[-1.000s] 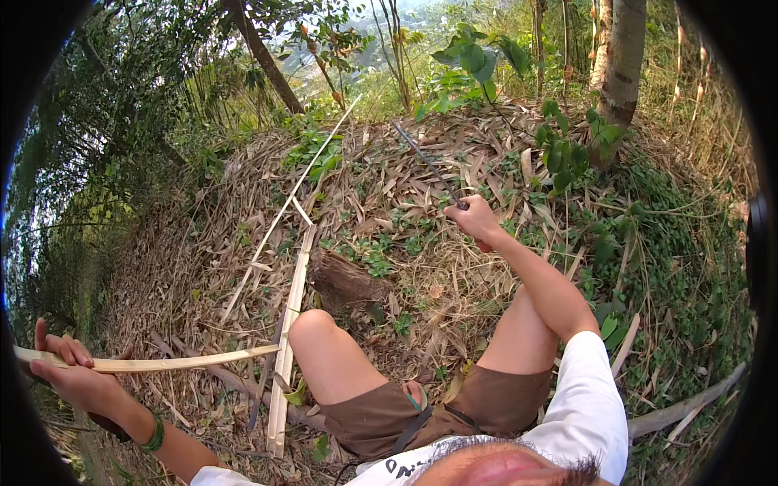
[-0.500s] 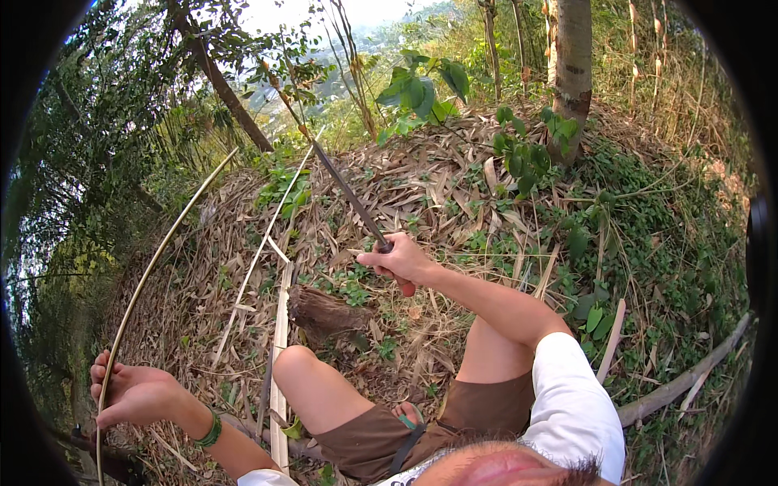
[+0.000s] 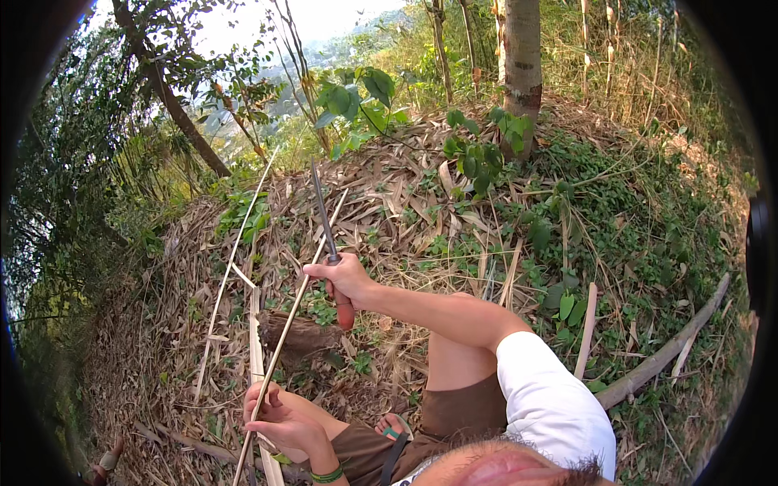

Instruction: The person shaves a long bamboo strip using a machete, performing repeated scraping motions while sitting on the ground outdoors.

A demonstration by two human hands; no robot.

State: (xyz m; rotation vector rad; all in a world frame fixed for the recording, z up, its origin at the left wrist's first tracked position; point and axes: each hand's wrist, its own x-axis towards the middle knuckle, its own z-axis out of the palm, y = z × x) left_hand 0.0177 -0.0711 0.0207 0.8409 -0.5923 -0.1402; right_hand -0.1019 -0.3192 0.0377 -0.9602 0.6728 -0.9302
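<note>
Outdoors on leaf-strewn slope, left hand [image 3: 284,417] now gripping bamboo strip [image 3: 279,344] near lap, right hand [image 3: 344,279] clenching freshly raised knife [image 3: 324,212], ready for cutting.

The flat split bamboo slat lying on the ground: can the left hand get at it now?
Probably not freely: the left hand is closed on a thin bamboo strip, though the flat split bamboo slat lies just beside it, uncovered.

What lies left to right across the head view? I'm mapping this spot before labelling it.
Leaning dark trunk → left hand on thin bamboo strip → right hand gripping long knife → upright tree trunk → fallen bamboo pole.
</note>
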